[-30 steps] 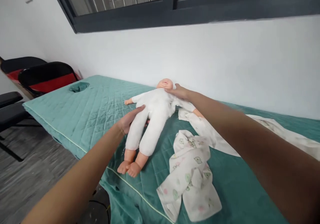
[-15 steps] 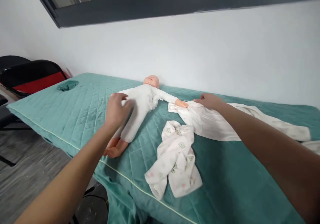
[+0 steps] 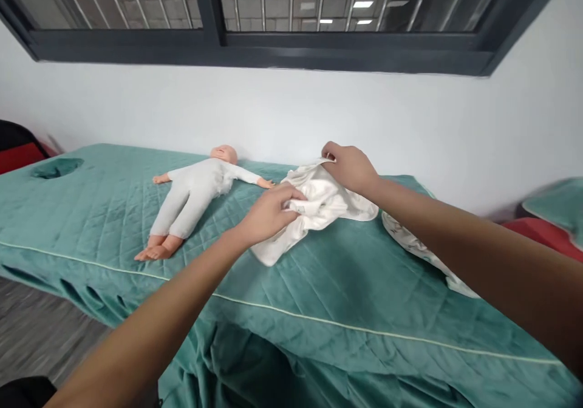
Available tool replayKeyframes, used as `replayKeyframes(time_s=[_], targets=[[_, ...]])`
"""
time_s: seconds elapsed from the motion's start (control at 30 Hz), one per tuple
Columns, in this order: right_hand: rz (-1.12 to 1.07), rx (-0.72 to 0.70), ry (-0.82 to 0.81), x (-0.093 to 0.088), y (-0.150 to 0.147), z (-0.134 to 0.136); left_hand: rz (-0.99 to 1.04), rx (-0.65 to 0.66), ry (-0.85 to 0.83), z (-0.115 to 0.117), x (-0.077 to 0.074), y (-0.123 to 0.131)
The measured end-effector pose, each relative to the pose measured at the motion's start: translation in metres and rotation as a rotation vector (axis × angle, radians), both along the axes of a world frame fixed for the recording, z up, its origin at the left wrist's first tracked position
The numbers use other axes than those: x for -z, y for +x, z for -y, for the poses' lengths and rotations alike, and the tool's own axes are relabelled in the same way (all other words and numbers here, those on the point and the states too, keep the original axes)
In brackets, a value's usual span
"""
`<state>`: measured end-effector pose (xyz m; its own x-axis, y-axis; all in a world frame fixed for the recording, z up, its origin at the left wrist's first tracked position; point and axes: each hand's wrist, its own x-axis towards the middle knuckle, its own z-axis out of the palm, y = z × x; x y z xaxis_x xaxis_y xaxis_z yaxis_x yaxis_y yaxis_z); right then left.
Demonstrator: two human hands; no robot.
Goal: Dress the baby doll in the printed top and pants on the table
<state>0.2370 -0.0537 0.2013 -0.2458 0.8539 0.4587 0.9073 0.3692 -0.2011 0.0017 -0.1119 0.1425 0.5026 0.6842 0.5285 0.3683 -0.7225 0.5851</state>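
Observation:
My left hand (image 3: pixel 276 210) grips the near left part of a crumpled white baby garment (image 3: pixel 319 204), thumb and fingers closed on the cloth. At the far edge of the same garment, my right hand (image 3: pixel 348 166) pinches the fabric and holds it slightly raised. Part of the cloth lies on the green quilted bed cover (image 3: pixel 355 280), and its exact shape is hidden in folds. Left of my hands a baby doll (image 3: pixel 195 189) in a white body suit lies on its back, arms spread, one hand close to the garment.
A patterned white garment (image 3: pixel 423 251) lies to the right, partly behind my right forearm. The bed has a face hole (image 3: pixel 57 167) at its left end. Behind it are a white wall and a barred window (image 3: pixel 291 7). Red and black chairs (image 3: pixel 20 153) stand at the left.
My view has swung right and the doll now appears further left. Both hands, earlier hovering apart above the doll and the clothes, have come together and taken hold of a white garment.

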Motion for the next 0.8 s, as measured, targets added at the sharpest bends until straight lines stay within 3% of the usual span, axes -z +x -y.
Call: replayKeyframes(time_s=[0.13, 0.2, 0.3, 0.4, 0.5, 0.63, 0.7, 0.8], targets=[[-0.203, -0.393, -0.097, -0.034, 0.004, 0.066, 0.220, -0.024, 0.307, 0.015, -0.022, 0.044], [-0.241, -0.464, -0.109, -0.048, 0.010, 0.097, 0.310, -0.117, 0.414, 0.022, -0.028, 0.062], [-0.242, -0.404, -0.092, -0.062, 0.025, 0.136, 0.179, -0.160, 0.376, 0.035, -0.041, 0.081], [-0.299, -0.207, -0.113, -0.064, 0.050, 0.165, -0.064, -0.173, 0.213, 0.050, -0.053, 0.091], [-0.394, -0.019, -0.300, -0.047, 0.076, 0.186, -0.138, -0.333, 0.244, 0.064, -0.056, 0.096], [-0.484, -0.121, -0.606, 0.004, 0.083, 0.203, -0.100, -0.491, 0.290, 0.088, -0.045, 0.105], [-0.605, -0.204, -0.621, 0.035, 0.071, 0.207, -0.041, -0.467, 0.268, 0.103, -0.034, 0.106], [-0.659, -0.255, -0.534, 0.070, 0.044, 0.205, 0.019, -0.276, 0.267, 0.128, -0.011, 0.100]])
